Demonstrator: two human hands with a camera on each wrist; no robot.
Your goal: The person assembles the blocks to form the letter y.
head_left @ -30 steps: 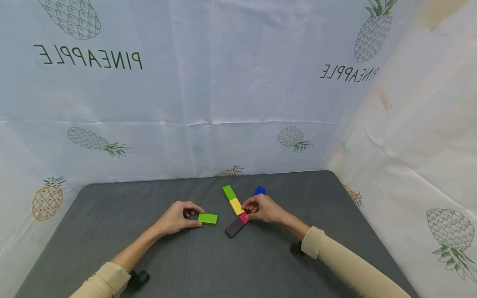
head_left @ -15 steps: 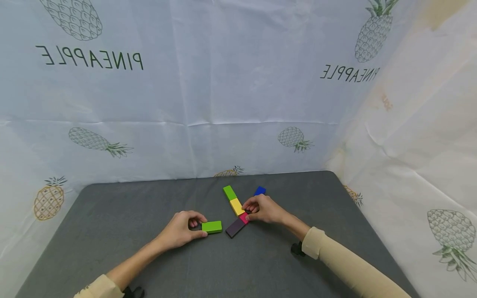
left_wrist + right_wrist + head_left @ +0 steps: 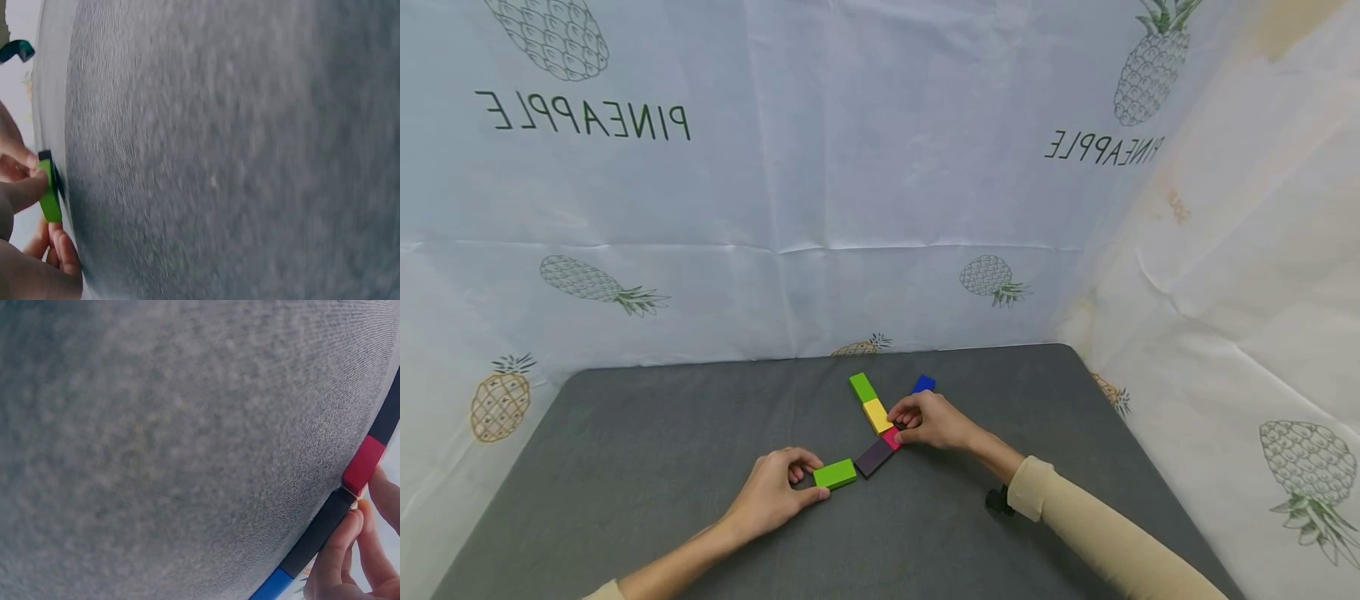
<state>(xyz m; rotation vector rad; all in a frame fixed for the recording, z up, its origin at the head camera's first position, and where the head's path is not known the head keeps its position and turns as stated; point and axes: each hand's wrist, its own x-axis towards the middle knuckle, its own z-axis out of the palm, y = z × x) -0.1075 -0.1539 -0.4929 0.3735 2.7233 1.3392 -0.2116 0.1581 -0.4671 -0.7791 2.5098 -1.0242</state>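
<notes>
My left hand (image 3: pixel 775 492) pinches the left end of a green block (image 3: pixel 835 474) between thumb and fingers; its right end is right by the near end of a dark block (image 3: pixel 874 458). That dark block lines up end to end with a red block (image 3: pixel 891 437). My right hand (image 3: pixel 934 423) curls over the join, thumb and fingertips at the red block. A yellow block (image 3: pixel 877 416) and another green block (image 3: pixel 862 387) form an arm going back-left. In the right wrist view, a black block (image 3: pixel 319 531) and a blue block (image 3: pixel 273 586) continue the line beyond the red block.
All the blocks lie on a grey-covered table (image 3: pixel 700 417) with rounded far corners. A white cloth with pineapple prints (image 3: pixel 880 183) hangs behind it and along the right side. A black strap piece (image 3: pixel 998 501) shows under the right sleeve.
My left hand has brought the green block nearer and to the right, turning it slightly, close to the dark block's near end. My right hand has stayed in place.
</notes>
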